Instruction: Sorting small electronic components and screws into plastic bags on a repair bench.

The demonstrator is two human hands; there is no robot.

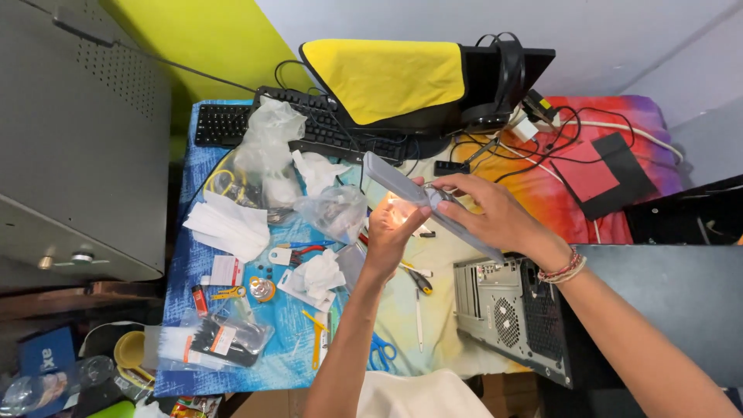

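My left hand (392, 229) grips the underside of a long grey flat strip (391, 179) that tilts from upper left to lower right above the table. A bright glare sits where the fingers meet it. My right hand (487, 213) comes in from the right, its fingertips pinching a small dark clip-like part on top of the strip's middle. A beaded bracelet (563, 269) circles the right wrist.
A black keyboard (232, 124) and a monitor draped with a yellow cloth (385, 77) stand at the back. Plastic bags (267, 155), tissues, small tools and scissors (379, 352) litter the blue cloth. An open grey computer case (507, 313) sits below the right hand. Cables (557, 147) tangle at the back right.
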